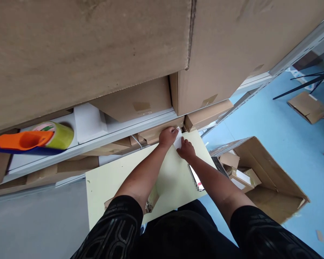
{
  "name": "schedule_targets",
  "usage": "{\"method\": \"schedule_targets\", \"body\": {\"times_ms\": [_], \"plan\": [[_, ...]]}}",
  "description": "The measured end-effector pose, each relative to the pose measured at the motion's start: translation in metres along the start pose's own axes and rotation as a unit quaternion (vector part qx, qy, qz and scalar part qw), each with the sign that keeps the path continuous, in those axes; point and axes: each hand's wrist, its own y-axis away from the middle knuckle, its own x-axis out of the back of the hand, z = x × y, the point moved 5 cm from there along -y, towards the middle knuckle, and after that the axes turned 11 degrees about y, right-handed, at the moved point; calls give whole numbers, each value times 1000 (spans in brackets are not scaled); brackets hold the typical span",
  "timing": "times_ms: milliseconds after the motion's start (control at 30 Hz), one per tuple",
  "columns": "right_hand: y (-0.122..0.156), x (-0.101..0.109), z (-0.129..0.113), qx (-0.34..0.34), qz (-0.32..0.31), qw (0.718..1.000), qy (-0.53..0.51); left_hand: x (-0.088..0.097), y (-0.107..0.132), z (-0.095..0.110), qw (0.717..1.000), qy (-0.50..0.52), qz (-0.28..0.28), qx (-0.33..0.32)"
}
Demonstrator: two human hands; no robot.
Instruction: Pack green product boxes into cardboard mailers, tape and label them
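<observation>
Fingers of the left hand (167, 137) are pinching a flat white slip (178, 141), smooth and narrow, just right of the frame's centre. The right hand (187, 150) is curling against its lower right edge; I cannot tell how tightly it is closing. Beneath, my camera is showing me a smooth, pale yellow tabletop (113, 176). At frame left, a yellow-green tape roll (63, 136) is sitting by an orange dispenser (25, 140); at lower right, a corrugated carton (272, 167) is holding boxes (254, 177).
</observation>
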Motion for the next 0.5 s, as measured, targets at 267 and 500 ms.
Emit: {"method": "schedule_targets", "body": {"times_ms": [267, 500], "plan": [[0, -5, 3, 19, 9, 1000, 2, 25, 22, -69, 979, 30, 106, 172], [-3, -7, 9, 32, 9, 999, 22, 96, 97, -107, 949, 99, 207, 216]]}}
